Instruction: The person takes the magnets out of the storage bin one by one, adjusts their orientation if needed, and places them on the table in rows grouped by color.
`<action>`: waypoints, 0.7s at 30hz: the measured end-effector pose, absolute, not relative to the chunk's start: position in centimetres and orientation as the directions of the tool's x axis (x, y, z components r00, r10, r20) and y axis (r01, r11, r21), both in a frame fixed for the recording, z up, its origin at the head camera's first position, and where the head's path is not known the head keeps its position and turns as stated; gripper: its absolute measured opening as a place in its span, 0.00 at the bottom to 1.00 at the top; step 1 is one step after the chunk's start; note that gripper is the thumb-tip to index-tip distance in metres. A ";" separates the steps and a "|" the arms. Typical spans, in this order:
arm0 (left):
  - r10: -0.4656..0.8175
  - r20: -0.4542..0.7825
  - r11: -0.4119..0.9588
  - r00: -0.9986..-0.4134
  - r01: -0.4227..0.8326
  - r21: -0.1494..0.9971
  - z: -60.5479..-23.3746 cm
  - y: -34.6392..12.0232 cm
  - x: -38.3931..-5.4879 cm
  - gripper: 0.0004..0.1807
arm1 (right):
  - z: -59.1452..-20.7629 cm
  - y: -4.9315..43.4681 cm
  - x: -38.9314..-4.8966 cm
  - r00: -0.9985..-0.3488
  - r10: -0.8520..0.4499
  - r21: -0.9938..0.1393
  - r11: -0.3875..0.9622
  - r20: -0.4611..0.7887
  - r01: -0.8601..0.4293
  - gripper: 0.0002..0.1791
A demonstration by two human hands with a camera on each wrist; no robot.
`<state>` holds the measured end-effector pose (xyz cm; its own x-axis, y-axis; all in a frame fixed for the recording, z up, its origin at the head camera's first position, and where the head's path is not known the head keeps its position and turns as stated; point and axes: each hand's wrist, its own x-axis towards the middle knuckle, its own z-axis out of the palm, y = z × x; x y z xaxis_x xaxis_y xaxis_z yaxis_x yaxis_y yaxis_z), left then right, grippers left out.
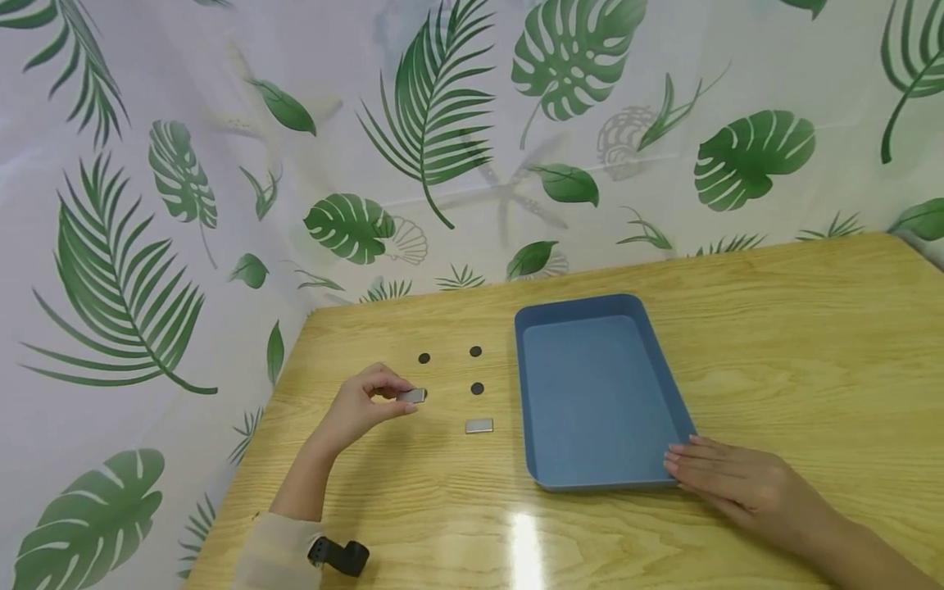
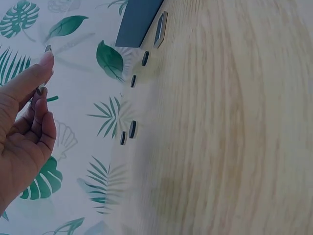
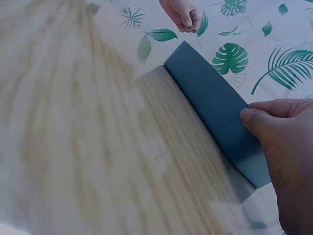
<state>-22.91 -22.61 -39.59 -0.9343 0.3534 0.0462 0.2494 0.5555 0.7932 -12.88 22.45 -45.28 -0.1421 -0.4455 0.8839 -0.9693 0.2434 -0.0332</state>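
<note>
My left hand [image 1: 369,406] pinches a small flat silver rectangular block [image 1: 413,395] between thumb and fingers, raised above the table. A matching silver block [image 1: 479,426] lies on the table to its right. Several small black discs stand out on the wood near the hand, among them a back-left disc [image 1: 424,358], a back-right disc [image 1: 475,351] and a front-right disc [image 1: 477,388]. One more is mostly hidden behind the held block. At the near right corner of a blue rectangular tray [image 1: 542,483], my right hand [image 1: 745,483] grips the rim, its thumb [image 3: 254,122] against the outer wall.
The wooden table [image 1: 811,352] runs back to a leaf-printed cloth [image 1: 457,197], which also hangs along the left side. Nothing lies inside the tray. A black strap with a device [image 1: 341,555] is worn on the left wrist, over a pale sleeve [image 1: 276,553].
</note>
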 end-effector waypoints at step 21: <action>0.331 -0.037 0.636 -0.943 0.194 0.747 -42.4 -24.3 -23.0 0.09 | -45.7 22.7 -12.9 -0.162 -0.450 -0.044 0.262 0.878 -0.964 0.15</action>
<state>-22.99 -24.33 -42.44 -0.9429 0.3310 -0.0374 0.1936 0.6358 0.7472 -12.85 22.68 -45.65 -0.1622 -0.4505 0.8779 -0.9640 0.2622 -0.0436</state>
